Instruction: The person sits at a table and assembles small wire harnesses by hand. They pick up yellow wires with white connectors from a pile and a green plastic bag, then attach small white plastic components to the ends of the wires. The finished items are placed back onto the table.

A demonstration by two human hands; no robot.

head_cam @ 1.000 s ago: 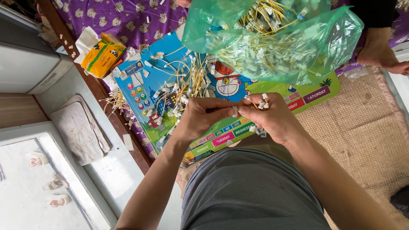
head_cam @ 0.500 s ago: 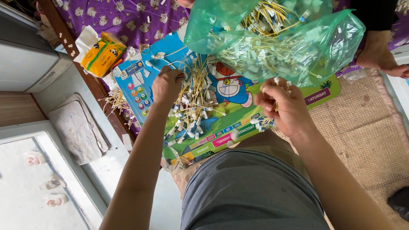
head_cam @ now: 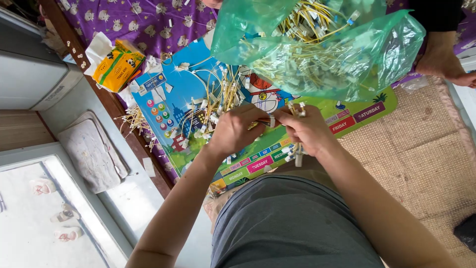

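**Both hands back together over a short yellow wire**

I am bringing my left hand (head_cam: 237, 130) back in from the loose pile, where it was reaching half a second ago out at ten o'clock, and it is now meeting my right hand (head_cam: 308, 130) again just above my lap. My left fingers are pinching closed on the end of a short yellow wire (head_cam: 270, 120) with a white plug, and my right fingers are curling shut around a small bunch of the same wires, whose white ends are poking up at twelve o'clock and hanging down at six o'clock of that hand. So I judge the reach brought one more piece to the bunch, and I am now joining or seating it; exactly how the fingertips are gripping is too small to tell.

Beyond my hands, at eleven o'clock, the loose pile of wires (head_cam: 210, 111) is lying spread on the colourful printed board (head_cam: 168, 99). Further out at one o'clock, a green plastic bag (head_cam: 317, 47) full of similar wires is sitting. At ten o'clock a yellow tissue pack (head_cam: 116, 64) is resting on the purple patterned cloth (head_cam: 129, 22). Far at two o'clock another person's hand (head_cam: 444, 59) is resting by the woven mat (head_cam: 421, 149).
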